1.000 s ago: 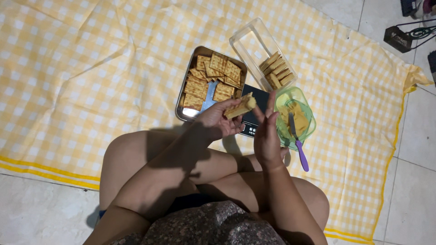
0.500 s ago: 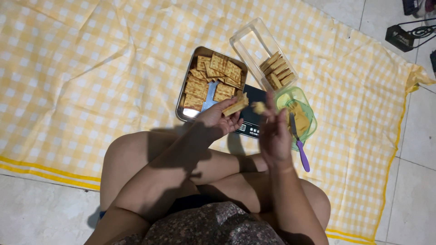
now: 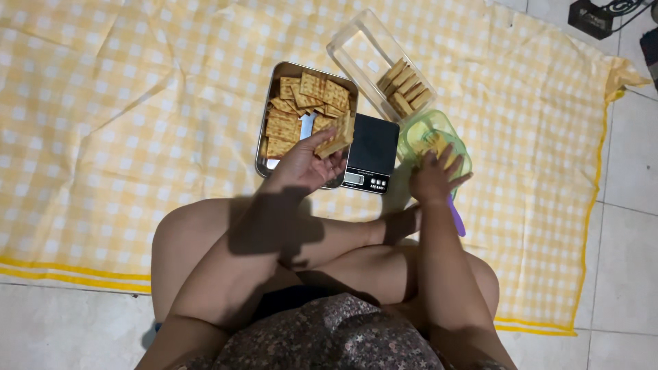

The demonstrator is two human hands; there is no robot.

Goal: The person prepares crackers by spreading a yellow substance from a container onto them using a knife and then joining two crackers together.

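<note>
The left hand (image 3: 301,164) is holding a cracker sandwich (image 3: 337,136) above the near right corner of the metal tray (image 3: 263,147), just beside the black scale (image 3: 373,147). Its fingers are pinching the sandwich by its lower end. The sandwich's long axis is running diagonally, pointing up and to the right, toward the clear container (image 3: 356,48) of finished stacks.

The right hand (image 3: 433,177) is hovering over the green bowl (image 3: 456,140), fingers spread; whether they are touching anything is hidden. The hand is covering most of the bowl's contents and the upper part of the purple utensil (image 3: 457,220). All items are resting on the yellow checked cloth (image 3: 137,103).
</note>
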